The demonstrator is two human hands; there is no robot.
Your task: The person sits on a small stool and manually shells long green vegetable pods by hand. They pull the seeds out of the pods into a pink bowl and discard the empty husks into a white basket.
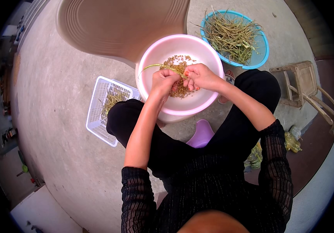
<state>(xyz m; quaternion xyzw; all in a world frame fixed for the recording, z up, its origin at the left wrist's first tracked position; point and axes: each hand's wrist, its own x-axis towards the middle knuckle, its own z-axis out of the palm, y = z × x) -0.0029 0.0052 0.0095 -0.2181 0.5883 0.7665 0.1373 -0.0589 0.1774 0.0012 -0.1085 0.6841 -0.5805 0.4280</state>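
Note:
A long green bean pod (159, 65) is pinched between my two hands above a pink-rimmed white basin (196, 107). My left hand (164, 81) grips it along its length, and the free end arcs out to the left over the basin's wall. At the pod's right end, the fingertips of my right hand (200, 76) close on it. Many small brown beans (181, 92) lie loose on the basin's bottom, partly covered by my hands. Whether the pod is split at my fingertips is too small to tell.
A blue basket (264, 55) heaped with bean pods (231, 35) stands at upper right. By my left knee sits a white plastic basket (92, 116) with pods or husks (113, 99). A beige plastic chair (117, 26), a wooden stool (304, 81) and squashes (254, 157) are around me.

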